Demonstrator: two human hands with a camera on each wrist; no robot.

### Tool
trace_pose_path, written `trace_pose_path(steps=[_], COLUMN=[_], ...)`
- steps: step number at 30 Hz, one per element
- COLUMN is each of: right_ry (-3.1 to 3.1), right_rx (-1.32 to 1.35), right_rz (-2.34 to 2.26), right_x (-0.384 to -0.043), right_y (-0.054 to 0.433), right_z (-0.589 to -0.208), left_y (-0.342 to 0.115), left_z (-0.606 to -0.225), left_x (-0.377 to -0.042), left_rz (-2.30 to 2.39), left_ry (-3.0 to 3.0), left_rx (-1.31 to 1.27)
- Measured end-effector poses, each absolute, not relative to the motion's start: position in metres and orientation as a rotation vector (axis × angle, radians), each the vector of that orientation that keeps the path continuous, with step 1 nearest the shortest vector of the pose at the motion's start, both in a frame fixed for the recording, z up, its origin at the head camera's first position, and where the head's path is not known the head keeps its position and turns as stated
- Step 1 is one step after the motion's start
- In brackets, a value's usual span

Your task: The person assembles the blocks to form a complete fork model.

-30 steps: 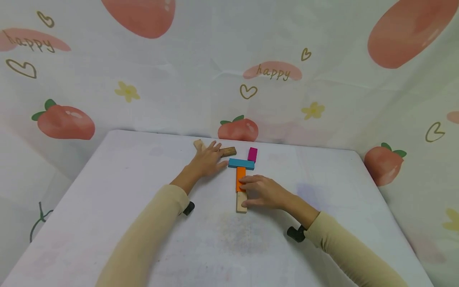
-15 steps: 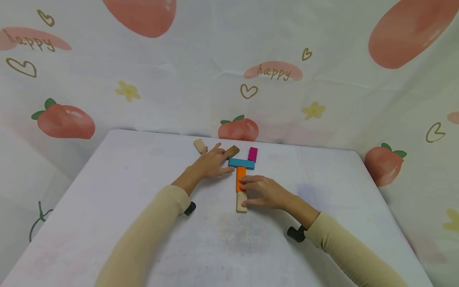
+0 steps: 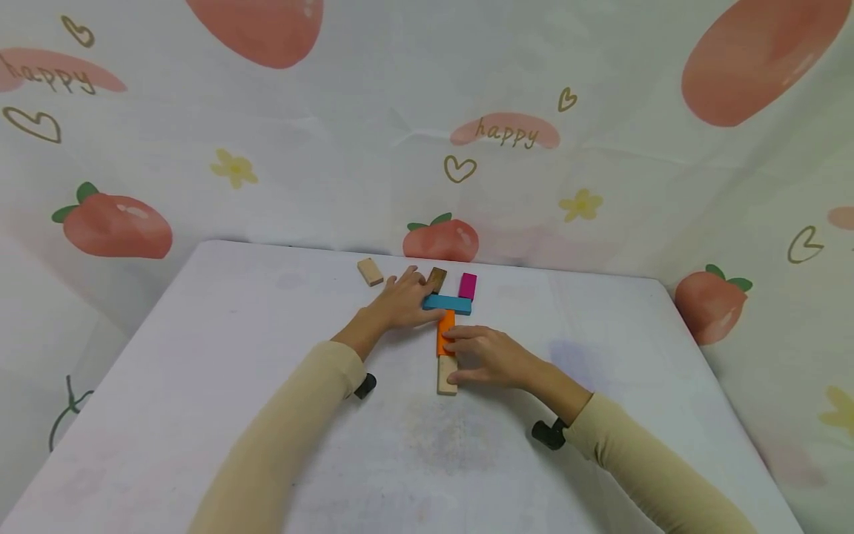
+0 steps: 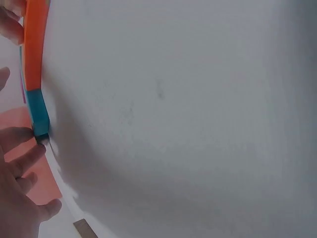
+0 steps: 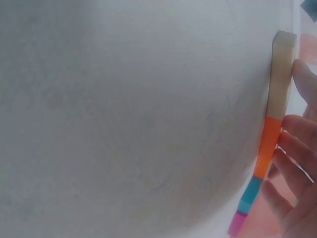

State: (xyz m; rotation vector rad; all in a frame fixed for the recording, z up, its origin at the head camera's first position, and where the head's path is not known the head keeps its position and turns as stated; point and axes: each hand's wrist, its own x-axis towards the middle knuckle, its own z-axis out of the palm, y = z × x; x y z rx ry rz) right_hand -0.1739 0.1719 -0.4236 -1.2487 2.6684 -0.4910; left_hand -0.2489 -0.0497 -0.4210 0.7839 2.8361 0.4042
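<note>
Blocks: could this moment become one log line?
left grip: touching brown wooden block; right grip: touching orange block, adjoining pale wooden block; blue block: crosswise beyond orange block

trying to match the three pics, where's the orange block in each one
Head: orange block just below and right of centre.
Left wrist: orange block at the top left, running down from the top edge.
Right wrist: orange block toward the right side, below mid-height.
Shared landmark: the blue block, at one end of it in all three.
</note>
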Motion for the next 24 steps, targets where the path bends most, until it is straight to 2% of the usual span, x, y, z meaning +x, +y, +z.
trace_pose_path(steps=[24], right_ry=[2.665], right_rx=[-1.239], right_rz=[-0.489], right_x=[-0.1744], right_y=[0.1720], right_z=[-0.4232], left_y=[-0.0431], left_z=[-0.4193], left_x=[-0.2502], left_rz=[0.421], left_ry=[2.684], left_rx=[0.734])
